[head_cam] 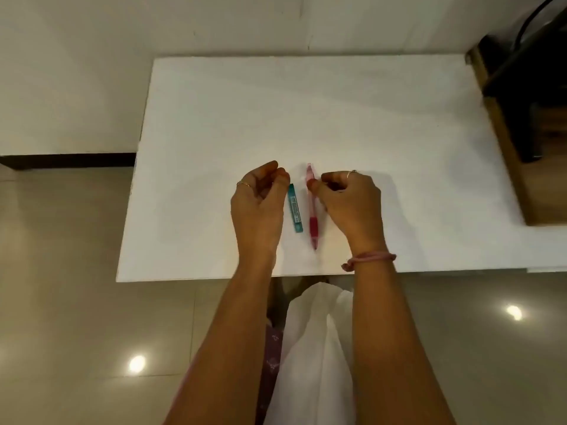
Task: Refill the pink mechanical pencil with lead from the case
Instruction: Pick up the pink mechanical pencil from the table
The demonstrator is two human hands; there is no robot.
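The pink mechanical pencil lies on the white table, tip pointing toward me. Just left of it and parallel lies the teal lead case. My right hand rests to the right of the pencil, and its curled fingertips pinch the pencil's upper barrel. Left of the case is my left hand. Its fingers are curled, with thumb and forefinger close together near the case's far end, and nothing shows between them. The case looks closed.
A wooden shelf with a dark object and cable stands at the table's right edge. A white wall is behind the table. Glossy floor tiles lie to the left and below.
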